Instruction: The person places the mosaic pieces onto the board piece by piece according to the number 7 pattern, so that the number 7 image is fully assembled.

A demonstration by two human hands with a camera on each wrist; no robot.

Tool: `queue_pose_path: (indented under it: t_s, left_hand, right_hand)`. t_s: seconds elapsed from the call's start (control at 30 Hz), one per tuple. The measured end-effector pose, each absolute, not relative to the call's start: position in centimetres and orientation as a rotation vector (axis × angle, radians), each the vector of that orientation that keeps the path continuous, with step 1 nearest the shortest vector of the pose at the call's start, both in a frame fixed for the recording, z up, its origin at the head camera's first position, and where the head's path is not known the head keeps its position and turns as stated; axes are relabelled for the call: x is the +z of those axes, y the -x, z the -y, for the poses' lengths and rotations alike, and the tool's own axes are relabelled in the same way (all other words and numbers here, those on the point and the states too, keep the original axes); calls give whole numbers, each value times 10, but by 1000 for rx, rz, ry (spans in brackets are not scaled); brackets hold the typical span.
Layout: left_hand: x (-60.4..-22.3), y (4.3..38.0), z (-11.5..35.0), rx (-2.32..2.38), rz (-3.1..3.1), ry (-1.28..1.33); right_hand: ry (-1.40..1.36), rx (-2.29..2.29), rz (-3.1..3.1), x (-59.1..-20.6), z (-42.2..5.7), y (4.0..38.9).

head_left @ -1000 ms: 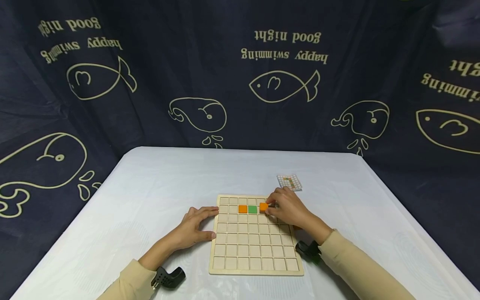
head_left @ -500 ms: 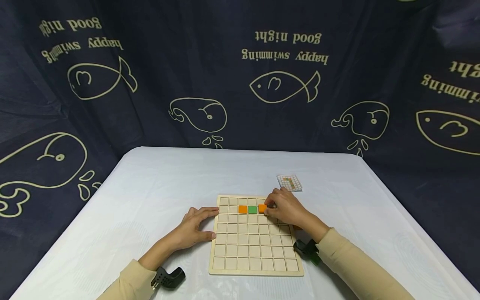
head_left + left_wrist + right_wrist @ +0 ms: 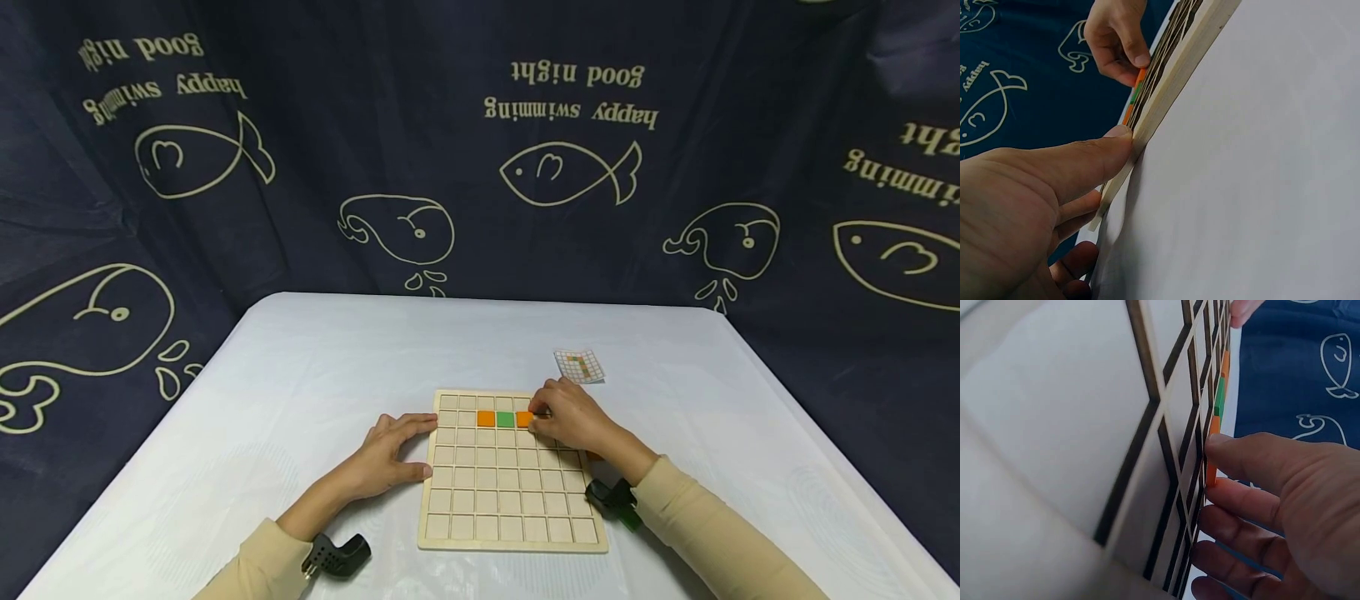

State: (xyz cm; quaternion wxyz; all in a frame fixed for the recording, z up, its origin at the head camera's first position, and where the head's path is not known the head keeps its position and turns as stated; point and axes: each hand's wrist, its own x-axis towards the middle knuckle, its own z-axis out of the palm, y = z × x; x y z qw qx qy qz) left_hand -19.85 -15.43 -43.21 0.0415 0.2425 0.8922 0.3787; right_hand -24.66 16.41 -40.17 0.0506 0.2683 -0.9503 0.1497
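Observation:
A wooden grid board (image 3: 497,500) lies on the white table. In its second row from the far side sit an orange block (image 3: 486,418) and a green block (image 3: 506,419), side by side. Directly right of the green one, my right hand (image 3: 573,417) pinches another orange block (image 3: 522,419) between thumb and forefinger, low at its cell. The right wrist view shows this orange block (image 3: 1213,469) lined up with the green one. My left hand (image 3: 384,458) touches the board's left edge with thumb and fingertips, its fingers spread and relaxed. My right hand hides part of the board's far right corner.
A small printed grid card (image 3: 579,366) lies beyond the board. Under my right wrist shows a bit of an orange piece (image 3: 594,456), and a green piece (image 3: 630,520) is partly behind the black wrist camera (image 3: 611,497). A dark printed curtain (image 3: 480,167) hangs behind the table.
My right hand has moved slightly left and down with the orange block, which now sits lower, close against the green block's right side. The left hand has not moved.

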Motion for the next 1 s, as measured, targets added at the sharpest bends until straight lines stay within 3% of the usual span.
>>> queue_pose_path:
  t_s: [1.0]
  left_hand:
    - [-432, 199, 155, 1150, -2740, -743]
  right_hand:
    - [-764, 531, 2901, -398, -168, 245]
